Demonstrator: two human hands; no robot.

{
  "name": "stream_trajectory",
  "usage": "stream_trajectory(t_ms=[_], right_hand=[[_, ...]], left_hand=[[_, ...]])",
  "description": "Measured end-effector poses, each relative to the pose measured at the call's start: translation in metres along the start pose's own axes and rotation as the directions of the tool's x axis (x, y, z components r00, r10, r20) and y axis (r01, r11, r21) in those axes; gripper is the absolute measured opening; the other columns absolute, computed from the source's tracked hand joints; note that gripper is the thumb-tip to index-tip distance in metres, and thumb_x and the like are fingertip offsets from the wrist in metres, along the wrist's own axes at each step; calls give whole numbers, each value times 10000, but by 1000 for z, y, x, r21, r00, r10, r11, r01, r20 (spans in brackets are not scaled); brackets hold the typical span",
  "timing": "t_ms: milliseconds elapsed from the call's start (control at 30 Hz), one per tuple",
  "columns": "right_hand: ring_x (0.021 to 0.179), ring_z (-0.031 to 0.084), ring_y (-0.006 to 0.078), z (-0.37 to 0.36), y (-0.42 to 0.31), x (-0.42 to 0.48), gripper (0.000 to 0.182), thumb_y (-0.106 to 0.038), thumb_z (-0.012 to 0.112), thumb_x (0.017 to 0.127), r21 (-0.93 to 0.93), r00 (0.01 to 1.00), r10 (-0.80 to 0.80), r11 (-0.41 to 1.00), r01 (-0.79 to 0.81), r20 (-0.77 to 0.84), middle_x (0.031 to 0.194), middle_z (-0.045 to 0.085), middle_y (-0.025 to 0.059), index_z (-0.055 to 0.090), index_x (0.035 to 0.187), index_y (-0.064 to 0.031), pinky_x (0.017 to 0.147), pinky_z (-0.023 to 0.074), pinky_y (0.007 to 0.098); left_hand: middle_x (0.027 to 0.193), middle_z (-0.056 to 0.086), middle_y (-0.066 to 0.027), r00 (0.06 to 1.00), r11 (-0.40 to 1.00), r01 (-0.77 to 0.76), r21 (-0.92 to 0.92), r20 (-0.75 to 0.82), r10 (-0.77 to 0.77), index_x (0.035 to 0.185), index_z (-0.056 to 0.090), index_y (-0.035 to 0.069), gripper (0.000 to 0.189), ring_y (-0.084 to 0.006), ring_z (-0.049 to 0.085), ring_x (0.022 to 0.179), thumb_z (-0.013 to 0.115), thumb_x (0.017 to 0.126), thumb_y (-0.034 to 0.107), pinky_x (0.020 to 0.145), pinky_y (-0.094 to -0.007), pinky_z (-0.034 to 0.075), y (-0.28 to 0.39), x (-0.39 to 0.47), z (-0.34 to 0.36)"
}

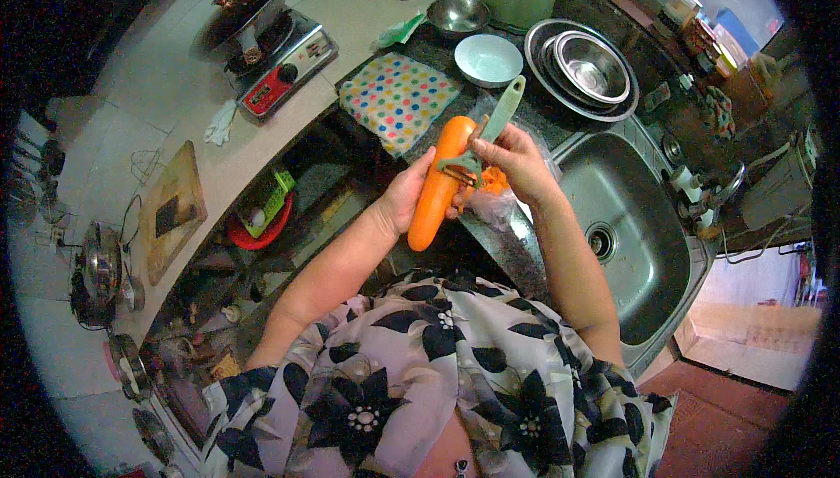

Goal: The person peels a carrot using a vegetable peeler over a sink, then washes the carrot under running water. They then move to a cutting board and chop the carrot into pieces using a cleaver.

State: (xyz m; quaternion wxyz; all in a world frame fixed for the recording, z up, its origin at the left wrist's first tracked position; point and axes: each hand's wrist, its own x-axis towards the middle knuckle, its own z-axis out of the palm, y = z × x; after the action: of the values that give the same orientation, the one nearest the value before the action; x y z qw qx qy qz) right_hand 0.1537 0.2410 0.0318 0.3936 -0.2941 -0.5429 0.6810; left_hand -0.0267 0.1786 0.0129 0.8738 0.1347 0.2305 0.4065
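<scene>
In front of my body, my left hand (410,192) grips a large orange carrot (434,205), which is held slanting with its lower end towards me. My right hand (515,159) holds a green-handled vegetable peeler (502,110) by its handle. The peeler's blade lies across the carrot's side at about mid-length. Orange peelings (492,180) lie on a clear plastic bag (495,209) behind and below my right hand. A polka-dot cloth (397,100) is spread on the dark counter beyond the carrot. Some fingers of my left hand are hidden behind the carrot.
A steel sink (620,215) is at the right. Beyond my hands stand a pale bowl (489,58), a steel bowl (458,15) and nested steel bowls (594,67). At the left are a gas stove (285,74) bearing a pan, and a wooden board (177,215).
</scene>
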Motion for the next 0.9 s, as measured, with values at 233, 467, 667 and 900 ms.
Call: stream_trajectory(t_ms=[233, 467, 667, 900], right_hand=[[621, 473, 82, -51, 12, 32, 151, -178, 597, 827, 196, 814, -77, 953, 229, -575, 728, 522, -18, 544, 913, -66, 562, 379, 222], [601, 451, 76, -46, 15, 16, 153, -192, 593, 830, 265, 914, 53, 962, 61, -402, 732, 500, -30, 542, 925, -83, 533, 363, 218], [646, 474, 74, -32, 18, 11, 161, -166, 577, 839, 323, 922, -25, 933, 160, -386, 790, 531, -19, 540, 964, -71, 563, 381, 217], [753, 533, 105, -7, 4, 14, 185, -171, 619, 808, 124, 987, -29, 991, 49, -158, 849, 586, 13, 560, 942, -59, 672, 433, 252]], left_hand=[[874, 554, -114, 998, 998, 54, -25, 28, -53, 1146, 446, 76, 506, -217, 546, 691, 327, 892, 496, 562, -329, 493, 1, -5, -2], [821, 534, -94, 1000, 998, -28, -47, 0, 28, 1128, 453, 83, 557, -202, 520, 663, 294, 877, 554, 538, -320, 465, -1, -6, -11], [790, 511, -65, 1000, 1000, 9, 13, 18, -9, 1142, 434, 113, 696, -177, 479, 602, 408, 751, 688, 479, -278, 415, -1, -8, -4], [821, 499, -45, 995, 992, 44, 119, 82, -54, 1100, 446, 72, 557, -145, 508, 653, 584, 771, 500, 499, -251, 442, -10, -7, -14]])
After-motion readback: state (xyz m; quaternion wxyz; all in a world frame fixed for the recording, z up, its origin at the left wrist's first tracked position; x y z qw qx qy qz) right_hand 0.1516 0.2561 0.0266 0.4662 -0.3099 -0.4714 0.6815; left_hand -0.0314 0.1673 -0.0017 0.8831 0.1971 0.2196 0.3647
